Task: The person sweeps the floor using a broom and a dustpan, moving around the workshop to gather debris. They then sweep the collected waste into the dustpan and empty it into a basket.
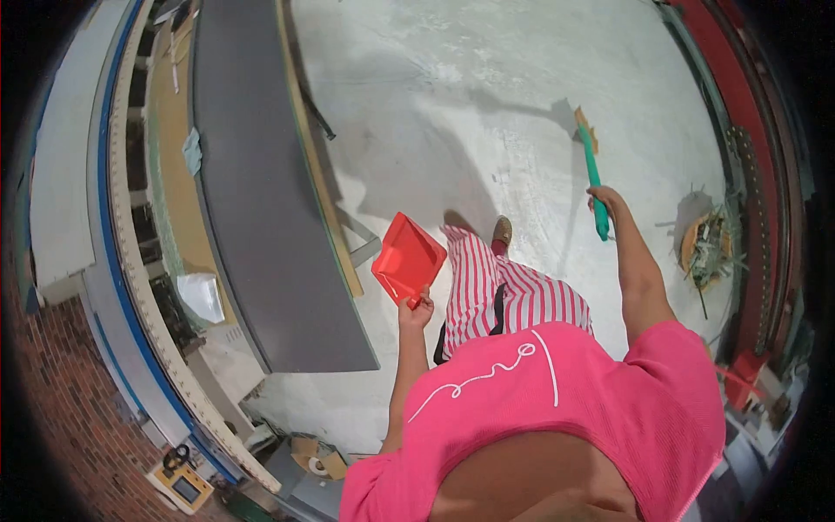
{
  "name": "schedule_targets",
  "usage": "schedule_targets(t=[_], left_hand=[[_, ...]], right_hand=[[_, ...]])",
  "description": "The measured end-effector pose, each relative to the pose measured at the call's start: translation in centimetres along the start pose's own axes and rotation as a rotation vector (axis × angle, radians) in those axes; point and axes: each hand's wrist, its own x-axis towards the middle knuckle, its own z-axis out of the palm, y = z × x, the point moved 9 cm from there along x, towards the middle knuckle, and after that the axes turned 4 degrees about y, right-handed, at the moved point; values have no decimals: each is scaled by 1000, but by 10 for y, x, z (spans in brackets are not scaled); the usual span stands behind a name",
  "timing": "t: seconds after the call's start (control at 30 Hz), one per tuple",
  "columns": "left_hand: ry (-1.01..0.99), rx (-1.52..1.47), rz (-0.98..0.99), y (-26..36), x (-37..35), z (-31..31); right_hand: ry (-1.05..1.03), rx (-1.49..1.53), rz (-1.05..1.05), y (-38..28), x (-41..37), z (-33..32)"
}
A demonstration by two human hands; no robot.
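My left hand [417, 310] is closed around the short handle of a red dustpan [410, 254], held off the floor beside my striped trousers. Out to the right, my right hand [604, 202] grips a brush with a green handle [591, 161]. Its handle points away from me, and yellowish-brown bristles [583, 118] show at the far end. The brush and the dustpan are well apart. A shadow of the brush falls on the pale floor [400, 104]. Whether the dustpan holds anything is hard to make out.
A long dark grey panel [261, 174] on a bench runs along my left, with a light blue cloth [192, 152] at its edge. On the right, a round container of scraps [706, 248] stands by a red machine frame [739, 70]. A yellow control box [184, 487] sits lower left.
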Motion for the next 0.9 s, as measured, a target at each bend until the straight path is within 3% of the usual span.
schedule_targets(t=[0.17, 0.33, 0.5, 0.6, 0.7, 0.73, 0.8, 0.9], left_hand=[[3, 101, 8, 18, 22, 63], [28, 164, 7, 46, 55, 134], [16, 145, -10, 57, 66, 183], [-6, 157, -14, 58, 60, 214], [-22, 116, -86, 69, 63, 225], [-25, 92, -80, 74, 62, 229], [36, 182, -38, 81, 57, 236], [7, 156, -39, 92, 59, 245]], right_hand=[[-59, 117, -145, -31, -6, 32], [-454, 18, -101, -46, -21, 160], [-871, -71, 150, -87, -48, 284], [-884, -178, 130, -137, -81, 316], [-819, -311, 110, -125, -19, 327], [-786, -411, 64, -128, -2, 320], [-589, -188, 90, -156, 1, 275], [-437, -97, 198, -170, 39, 210]])
